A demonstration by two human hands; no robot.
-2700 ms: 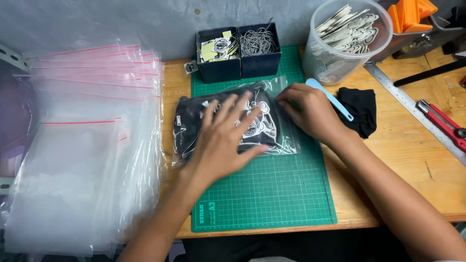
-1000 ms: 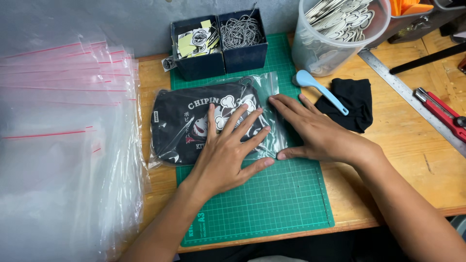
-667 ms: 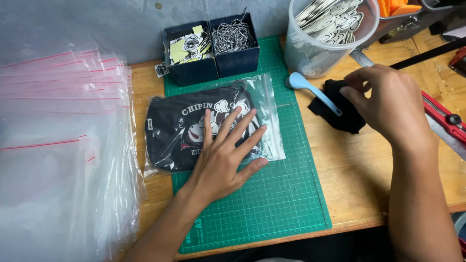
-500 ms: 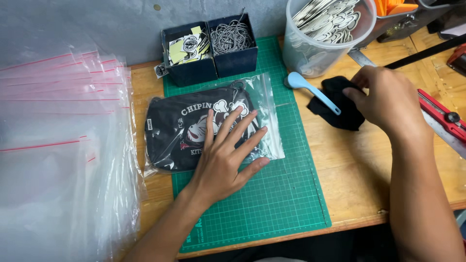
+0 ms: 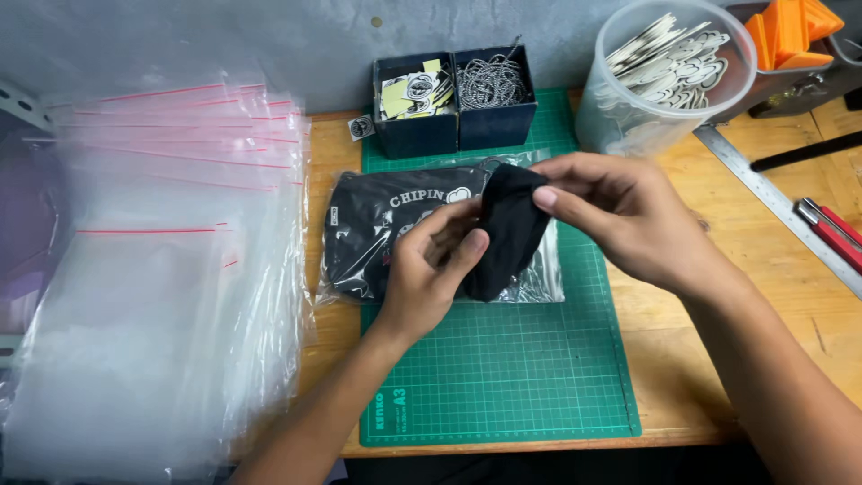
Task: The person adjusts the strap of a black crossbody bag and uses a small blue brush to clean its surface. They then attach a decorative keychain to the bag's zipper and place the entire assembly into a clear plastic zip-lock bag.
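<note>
- Left hand (image 5: 431,274): fingers curled, thumb and fingertips pinching the lower left edge of a black cloth (image 5: 507,229), held above the mat.
- Right hand (image 5: 620,216): thumb and forefinger pinching the cloth's upper right corner; other fingers loosely bent.
- Black cloth: small, folded, plain; hangs between both hands with its long axis running from upper right down to lower left, upper end toward the far boxes.
- Clear bag (image 5: 539,269): lies flat just beneath the hands, long side left to right; holds a black pouch (image 5: 377,224) with white lettering and a white cartoon print, top edge facing away.
- Green cutting mat (image 5: 503,377): white grid, upright oblong, under the bag; small white label at its near left corner.
- Two dark blue boxes (image 5: 453,126): side by side at the mat's far edge; the left holds yellow and white stickers, the right black-and-white cords.
- Round sticker (image 5: 360,127): lying just left of the boxes.
- Clear tub (image 5: 628,126): round, far right, filled with white cut-out tags.
- Stack of clear bags (image 5: 153,296): left, fanned, red strips along the tops.
- Steel ruler (image 5: 772,202): right, diagonal.
</note>
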